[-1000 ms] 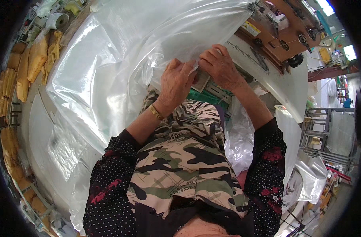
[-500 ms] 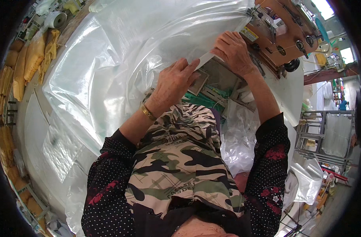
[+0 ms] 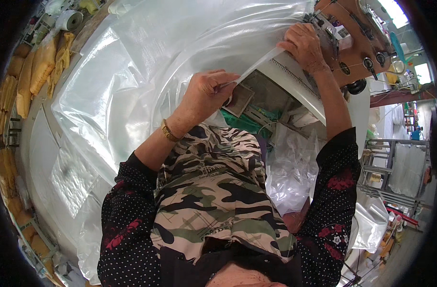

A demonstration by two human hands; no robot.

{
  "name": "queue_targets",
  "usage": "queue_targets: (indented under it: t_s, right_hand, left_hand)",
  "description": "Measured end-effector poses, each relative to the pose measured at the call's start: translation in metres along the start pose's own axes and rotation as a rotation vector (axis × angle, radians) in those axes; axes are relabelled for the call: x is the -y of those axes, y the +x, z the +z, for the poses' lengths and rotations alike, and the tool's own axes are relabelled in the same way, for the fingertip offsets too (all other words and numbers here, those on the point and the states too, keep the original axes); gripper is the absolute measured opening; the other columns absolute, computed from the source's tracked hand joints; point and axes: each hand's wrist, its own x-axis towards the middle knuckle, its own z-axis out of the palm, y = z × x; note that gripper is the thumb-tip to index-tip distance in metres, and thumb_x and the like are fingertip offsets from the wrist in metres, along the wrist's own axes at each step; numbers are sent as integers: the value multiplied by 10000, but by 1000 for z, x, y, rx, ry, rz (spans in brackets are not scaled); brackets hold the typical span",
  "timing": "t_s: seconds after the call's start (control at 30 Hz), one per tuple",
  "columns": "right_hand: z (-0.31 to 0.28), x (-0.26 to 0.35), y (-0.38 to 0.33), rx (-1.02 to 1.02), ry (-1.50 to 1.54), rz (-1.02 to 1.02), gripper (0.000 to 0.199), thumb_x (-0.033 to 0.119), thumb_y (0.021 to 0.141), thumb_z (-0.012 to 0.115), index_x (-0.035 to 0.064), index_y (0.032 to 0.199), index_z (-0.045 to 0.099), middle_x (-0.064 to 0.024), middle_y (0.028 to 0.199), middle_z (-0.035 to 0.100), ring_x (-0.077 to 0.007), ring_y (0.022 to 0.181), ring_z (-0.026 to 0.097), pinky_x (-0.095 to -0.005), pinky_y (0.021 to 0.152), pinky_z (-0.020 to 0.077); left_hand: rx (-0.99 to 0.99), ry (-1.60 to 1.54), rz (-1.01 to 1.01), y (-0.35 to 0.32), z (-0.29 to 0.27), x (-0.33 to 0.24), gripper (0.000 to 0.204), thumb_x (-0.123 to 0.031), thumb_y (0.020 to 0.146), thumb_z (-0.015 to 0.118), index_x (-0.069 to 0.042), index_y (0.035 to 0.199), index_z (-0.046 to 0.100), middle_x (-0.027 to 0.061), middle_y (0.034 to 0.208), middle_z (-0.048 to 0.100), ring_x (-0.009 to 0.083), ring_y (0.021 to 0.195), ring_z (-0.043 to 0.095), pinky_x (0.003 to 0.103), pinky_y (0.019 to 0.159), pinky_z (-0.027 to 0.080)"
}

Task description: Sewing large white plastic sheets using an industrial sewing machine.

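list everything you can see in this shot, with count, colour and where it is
clear plastic sheet: one, see-through, spread over the table, its edge stretched between both hands
brown sewing machine: one, upper right
white machine bed: one, under the right hand
yellow cloth pieces: several, far left edge
white tape roll: one, top left
crumpled clear plastic: a heap, beside the lap on the right
metal rack: one, grey, far right
camouflage apron: one, green and tan, on the lap
gold bracelet: one, left wrist
left hand: pinching the sheet edge
right hand: holding the edge at the machine
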Motion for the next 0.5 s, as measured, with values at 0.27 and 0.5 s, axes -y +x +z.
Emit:
queue_targets:
  t_s: [0.27,0.5]
  right_hand:
    - [14,-25,-10,-194,-220,123,339,398,830,665,81,928,598,-60,916,583,-272,933,554,-397,860,386]
    - [49,23,-44,-422,-166,412,234,243,878,642,74,1033,595,-65,1163,589,-269,1186,504,-476,1056,320]
  left_hand:
    - [137,432,319,4,16,14,221,-28,812,613,-31,1031,637,122,766,571,322,650,608,413,575,484]
    - [283,574,439,8,46,25,249,-9,786,631,-8,1035,632,106,742,527,290,644,592,400,542,474]
